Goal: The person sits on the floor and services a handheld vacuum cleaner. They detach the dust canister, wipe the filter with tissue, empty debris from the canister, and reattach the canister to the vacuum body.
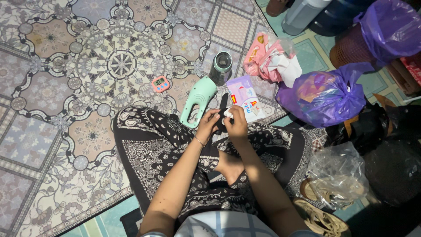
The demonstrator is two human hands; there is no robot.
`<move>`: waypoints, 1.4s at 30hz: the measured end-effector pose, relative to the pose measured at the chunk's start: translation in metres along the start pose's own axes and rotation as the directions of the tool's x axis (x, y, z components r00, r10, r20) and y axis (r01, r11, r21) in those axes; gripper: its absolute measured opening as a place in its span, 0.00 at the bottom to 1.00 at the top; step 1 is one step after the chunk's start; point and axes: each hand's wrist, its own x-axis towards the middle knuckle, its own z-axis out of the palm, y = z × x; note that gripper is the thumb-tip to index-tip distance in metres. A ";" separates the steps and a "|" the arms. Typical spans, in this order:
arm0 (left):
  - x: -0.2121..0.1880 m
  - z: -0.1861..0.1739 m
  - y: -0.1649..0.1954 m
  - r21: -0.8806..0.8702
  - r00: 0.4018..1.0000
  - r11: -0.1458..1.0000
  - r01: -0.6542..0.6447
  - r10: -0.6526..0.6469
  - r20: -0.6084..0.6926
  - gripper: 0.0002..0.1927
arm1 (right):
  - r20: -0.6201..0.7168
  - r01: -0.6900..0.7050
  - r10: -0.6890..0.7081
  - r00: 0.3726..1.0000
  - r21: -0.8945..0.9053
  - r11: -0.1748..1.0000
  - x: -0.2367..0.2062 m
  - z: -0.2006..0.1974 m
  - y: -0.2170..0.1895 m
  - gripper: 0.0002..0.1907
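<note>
Both hands working a black part with a white wipe, above the lap.
Left hand (208,124) and right hand (237,124) have each grip clamped on the black part (222,105); white wipe (228,113) pressed between fingertips; mint handheld appliance (198,102) beside them on the rug (66,87).

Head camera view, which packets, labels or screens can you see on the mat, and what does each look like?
Small timer: on the patterned mat left of the mint handheld appliance; rounded, pink-orange, dark digital screen.
Flat packet: beyond the hands, right of the appliance; rectangular, lilac and white with small red-yellow marks.
Pink printed bag: farther right; crumpled, white paper inside.
</note>
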 end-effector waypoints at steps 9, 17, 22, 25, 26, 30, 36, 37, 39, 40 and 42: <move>0.000 0.000 -0.003 0.082 0.990 0.992 -0.093 0.101 -0.101 0.12 | -0.047 -0.011 0.010 0.999 -0.027 1.000 0.000 0.007 0.000 0.11; -0.002 0.000 0.001 0.072 0.982 0.987 -0.143 0.150 -0.114 0.11 | -0.027 -0.062 0.061 0.998 -0.031 0.998 0.000 0.006 0.005 0.12; 0.000 0.001 0.003 -0.050 0.998 0.998 -0.030 0.028 -0.049 0.12 | 0.003 -0.117 0.117 0.993 0.018 0.993 -0.001 0.002 0.009 0.10; 0.004 0.001 0.001 -0.134 1.000 0.991 0.015 -0.016 -0.007 0.11 | -0.007 -0.065 0.066 0.998 0.030 0.997 -0.003 -0.001 0.008 0.10; 0.005 0.001 0.000 -0.129 1.000 0.992 0.008 -0.008 0.000 0.10 | 0.007 -0.068 0.068 0.998 0.037 0.997 -0.003 -0.002 0.008 0.09; 0.005 0.001 -0.001 -0.070 1.000 0.997 -0.028 0.027 -0.006 0.09 | 0.020 -0.023 0.023 1.000 0.018 1.000 -0.004 -0.003 0.003 0.09; 0.005 0.002 -0.002 -0.065 0.999 0.997 0.037 -0.034 0.036 0.10 | 0.002 0.035 -0.035 0.999 0.019 0.999 -0.001 -0.001 -0.001 0.10; 0.005 0.002 -0.003 -0.060 0.999 0.998 0.037 -0.035 0.039 0.11 | 0.005 0.036 -0.036 0.999 0.014 0.999 -0.002 -0.001 -0.001 0.09; 0.004 0.001 -0.004 -0.050 0.998 0.998 0.037 -0.034 0.045 0.11 | 0.011 0.040 -0.040 0.999 0.003 0.999 -0.003 -0.001 -0.001 0.09; 0.004 0.000 -0.004 0.033 0.999 0.999 0.028 -0.028 0.025 0.11 | 0.004 0.043 -0.043 0.999 0.007 0.999 -0.003 -0.001 -0.001 0.09; 0.004 0.000 -0.005 0.197 1.000 0.980 0.015 -0.012 -0.015 0.11 | -0.009 0.049 -0.049 0.999 0.013 0.999 -0.005 0.000 0.000 0.09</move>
